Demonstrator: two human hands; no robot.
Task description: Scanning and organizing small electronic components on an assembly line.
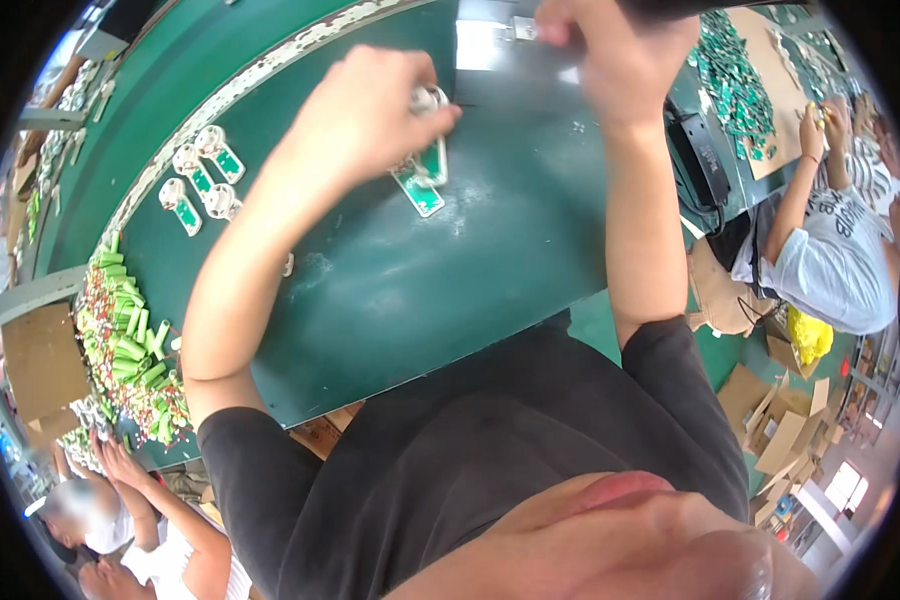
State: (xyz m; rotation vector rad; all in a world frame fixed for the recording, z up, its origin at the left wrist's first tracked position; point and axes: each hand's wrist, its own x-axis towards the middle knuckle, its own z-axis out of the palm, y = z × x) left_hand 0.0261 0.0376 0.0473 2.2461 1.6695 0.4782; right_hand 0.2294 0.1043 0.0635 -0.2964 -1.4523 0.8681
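My left hand [365, 115] is over the table with its fingers closed around a white plastic part with a green circuit board [432, 158]. Under that part lies a second green board in a white frame [418, 195], partly covered. At the top edge my right hand [620, 55] is raised, and motion smears its fingers, so their grip is not readable. Beside it is a small pale piece [523, 28] on a shiny dark surface. Left of my left forearm, several white parts with round heads and green boards [210, 170] lie on the green table [450, 280].
Green cylinders and small red-and-white pieces [130, 340] are heaped at the left. A black box with a cable [703, 160] stands right of my right forearm, near a pile of green boards [735, 80]. Co-workers sit at the right [830, 250] and lower left [170, 530].
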